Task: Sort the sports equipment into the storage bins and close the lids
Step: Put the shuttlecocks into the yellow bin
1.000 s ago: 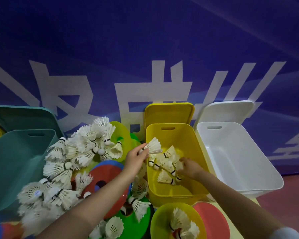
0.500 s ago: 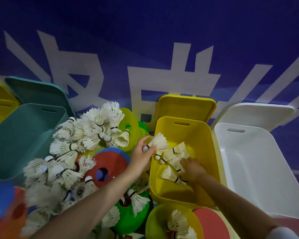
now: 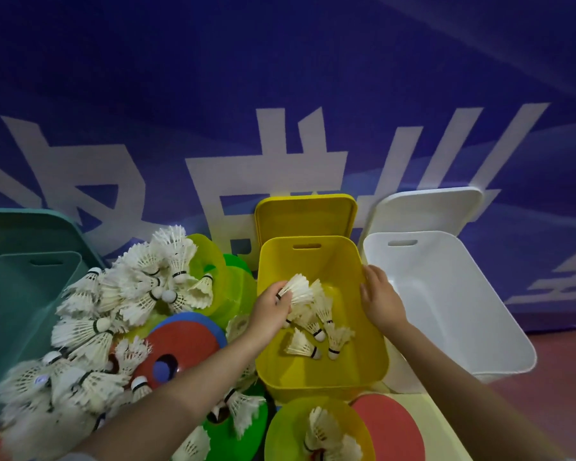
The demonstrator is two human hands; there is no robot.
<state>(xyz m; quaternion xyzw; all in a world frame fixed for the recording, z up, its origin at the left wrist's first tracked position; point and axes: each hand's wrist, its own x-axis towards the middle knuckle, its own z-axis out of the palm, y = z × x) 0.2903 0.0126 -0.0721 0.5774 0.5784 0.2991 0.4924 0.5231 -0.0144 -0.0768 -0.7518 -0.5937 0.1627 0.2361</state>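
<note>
blue banner wall behind, bins lined along it; a shuttlecock pinched in my left hand over the yellow bin.
my right hand lies open on the bin's right rim, holding nothing. release too near the left wall and the light shuttlecock could bounce back onto the cones; leaning on the rim might tip the bin.

Teal bin, left of the yellow bin: cut by the frame's left edge. Shuttlecock heap near that edge: blurred, count undeterminable. Green disc below the yellow bin: largely hidden by the left forearm. Shuttlecock cork inside the left hand's grip: hidden.
</note>
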